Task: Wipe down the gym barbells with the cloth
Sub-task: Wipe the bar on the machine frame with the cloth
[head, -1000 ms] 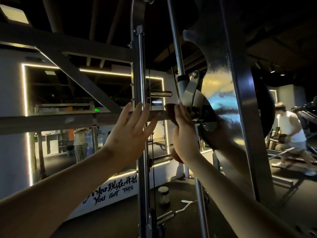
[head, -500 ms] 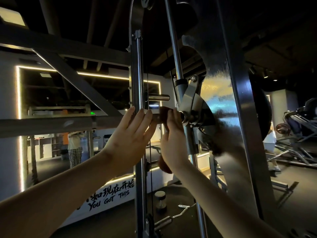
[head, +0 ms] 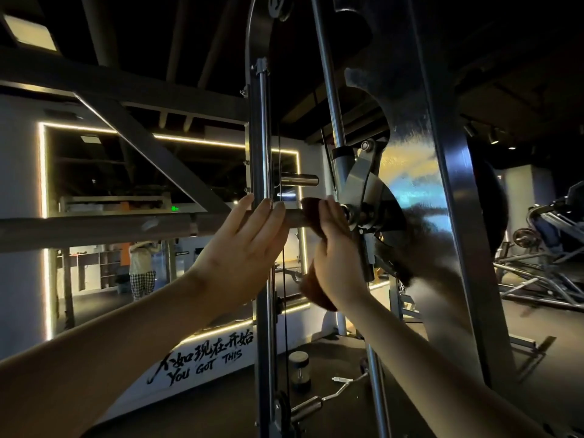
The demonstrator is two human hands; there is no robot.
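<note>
On barbell (head: 94,230), left fingers (head: 268,216) flat, right (head: 330,214) gripping cloth (head: 311,204)

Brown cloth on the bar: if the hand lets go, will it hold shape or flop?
Probably floppy: the brown cloth bends over the barbell and hangs bunched below the right hand. Likely light, so it may slide off the smooth metal.

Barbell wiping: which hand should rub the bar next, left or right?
Right. The right hand holds the brown cloth against the barbell; the left hand just rests flat, bare fingers on it.
</note>
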